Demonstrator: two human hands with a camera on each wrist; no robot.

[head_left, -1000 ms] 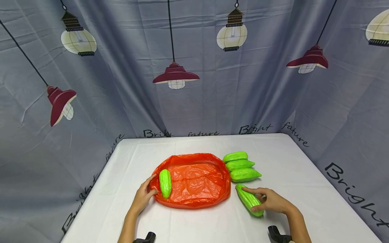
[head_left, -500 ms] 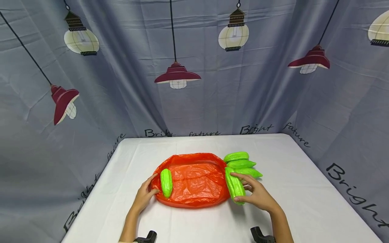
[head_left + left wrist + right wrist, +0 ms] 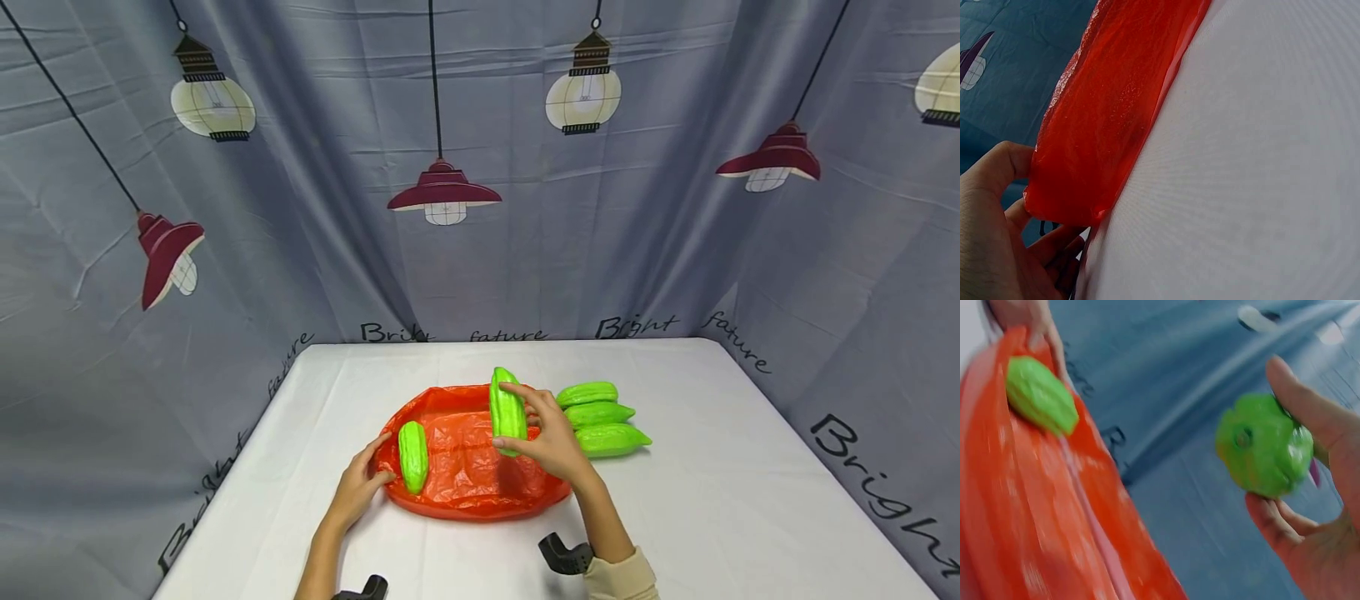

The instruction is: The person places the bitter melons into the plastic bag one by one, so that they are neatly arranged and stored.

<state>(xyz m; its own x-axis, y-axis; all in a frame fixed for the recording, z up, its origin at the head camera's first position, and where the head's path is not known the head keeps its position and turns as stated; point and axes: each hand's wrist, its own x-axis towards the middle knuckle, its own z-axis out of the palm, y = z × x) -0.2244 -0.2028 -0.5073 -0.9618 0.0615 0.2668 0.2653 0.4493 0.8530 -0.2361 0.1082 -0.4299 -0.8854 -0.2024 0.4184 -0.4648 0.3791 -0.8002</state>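
My right hand (image 3: 555, 437) grips a bright green bitter melon (image 3: 506, 408) by its sides, thumb at the near end and fingers toward the far end. It holds the melon above the right part of an open red plastic bag (image 3: 465, 467). In the right wrist view the held melon (image 3: 1263, 447) shows end-on between thumb and fingers. At the bag's left edge, my left hand (image 3: 356, 487) holds the rim, its thumb and fingers spread apart along it; the left wrist view shows the bag's red side (image 3: 1097, 125) between them. Another bitter melon (image 3: 413, 457) lies inside the bag's left end.
Three more bitter melons (image 3: 611, 440) lie stacked in a row just right of the bag, partly behind my right hand. All of this rests on a white-covered table (image 3: 720, 500). A grey curtain (image 3: 480, 275) printed with lamps hangs behind it.
My right hand has lifted the bitter melon from the table at the bag's right and carried it up and left, over the bag. My left hand has stayed at the rim.
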